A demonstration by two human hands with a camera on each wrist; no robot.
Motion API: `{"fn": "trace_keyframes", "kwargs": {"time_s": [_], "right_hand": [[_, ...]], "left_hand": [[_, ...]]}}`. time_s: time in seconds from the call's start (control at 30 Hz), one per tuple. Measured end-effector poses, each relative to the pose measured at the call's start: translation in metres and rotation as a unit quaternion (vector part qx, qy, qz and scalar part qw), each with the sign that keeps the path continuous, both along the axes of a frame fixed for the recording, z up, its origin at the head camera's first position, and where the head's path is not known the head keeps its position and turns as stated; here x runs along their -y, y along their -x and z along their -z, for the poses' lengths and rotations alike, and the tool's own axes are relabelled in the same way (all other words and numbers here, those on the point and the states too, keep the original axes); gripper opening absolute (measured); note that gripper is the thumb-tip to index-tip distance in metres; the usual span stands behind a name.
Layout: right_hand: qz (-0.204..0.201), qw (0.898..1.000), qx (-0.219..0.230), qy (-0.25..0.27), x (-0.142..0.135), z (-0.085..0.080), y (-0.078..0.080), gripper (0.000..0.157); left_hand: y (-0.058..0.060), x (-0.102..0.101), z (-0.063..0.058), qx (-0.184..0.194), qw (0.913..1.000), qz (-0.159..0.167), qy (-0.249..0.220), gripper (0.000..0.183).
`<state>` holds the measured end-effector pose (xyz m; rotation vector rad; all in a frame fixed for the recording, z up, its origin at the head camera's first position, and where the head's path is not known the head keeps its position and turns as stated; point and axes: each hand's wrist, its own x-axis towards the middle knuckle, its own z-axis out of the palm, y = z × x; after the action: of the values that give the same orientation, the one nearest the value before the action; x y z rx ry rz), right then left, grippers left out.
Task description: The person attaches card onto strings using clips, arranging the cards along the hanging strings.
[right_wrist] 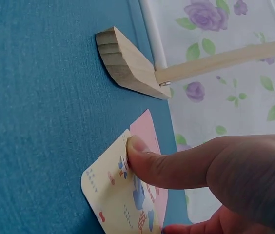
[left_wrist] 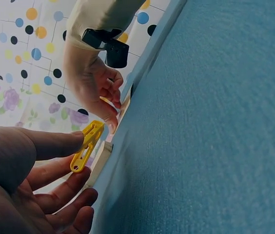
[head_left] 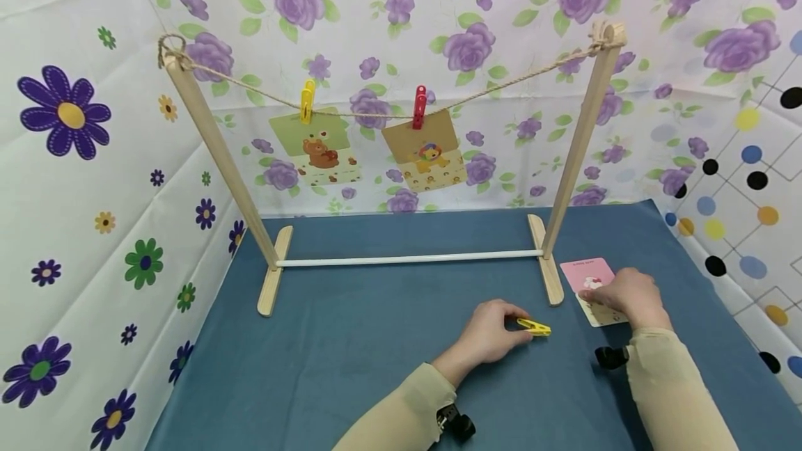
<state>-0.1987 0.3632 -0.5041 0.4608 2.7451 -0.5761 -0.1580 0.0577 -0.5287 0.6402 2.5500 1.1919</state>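
Note:
Between thumb and fingers, my left hand (head_left: pixel 491 333) pinches a yellow clothespin (head_left: pixel 534 327) in front of the rack's right foot. In the left wrist view the clothespin (left_wrist: pixel 87 146) stands tilted, its slotted arms showing. Farther right, my right hand (head_left: pixel 633 294) grips a pink and cream card (head_left: pixel 587 272) with a small cartoon figure. Seen from the right wrist, the thumb (right_wrist: pixel 149 163) presses the card's edge and the card (right_wrist: pixel 110 187) looks bent across its middle. Most of the other fingers are hidden behind the card or cut off by the frame.
A wooden rack with a left post (head_left: pixel 219 159), right post (head_left: pixel 579 152) and white crossbar (head_left: pixel 407 259) stands on the blue cloth (head_left: pixel 376 367). From its sagging rope (head_left: pixel 501 85) hang a green bear card (head_left: pixel 319 148) under a yellow clothespin (head_left: pixel 307 101) and a brown lion card (head_left: pixel 426 152) under a red clothespin (head_left: pixel 419 107).

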Motion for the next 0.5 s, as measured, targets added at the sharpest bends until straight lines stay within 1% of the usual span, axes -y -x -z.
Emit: {"fn": "trace_keyframes", "kwargs": {"time_s": [0.1,0.2,0.27,0.43,0.5], "right_hand": [[-0.003,1.0,0.002,0.0,0.0006,-0.0025,0.0001,0.077],[0.009,1.0,0.009,0.012,0.0011,-0.0053,-0.0001,0.072],[0.021,0.999,0.016,0.019,0.0014,-0.0062,-0.0011,0.076],[0.044,0.999,0.025,0.02,0.0008,-0.0064,-0.0029,0.09],[0.046,0.998,0.025,0.019,-0.0005,-0.0055,-0.0025,0.093]], "left_hand": [[-0.0006,0.0001,0.0007,0.002,1.0,-0.002,-0.004,0.027],[-0.0008,0.0006,0.0014,0.004,1.0,-0.004,-0.006,0.027],[-0.001,0.0007,0.0017,0.005,1.0,-0.004,-0.007,0.027],[-0.0007,0.002,0.0013,0.006,0.9999,-0.003,-0.009,0.027],[-0.0005,0.0025,0.0013,0.005,1.0,-0.003,-0.008,0.027]]}}
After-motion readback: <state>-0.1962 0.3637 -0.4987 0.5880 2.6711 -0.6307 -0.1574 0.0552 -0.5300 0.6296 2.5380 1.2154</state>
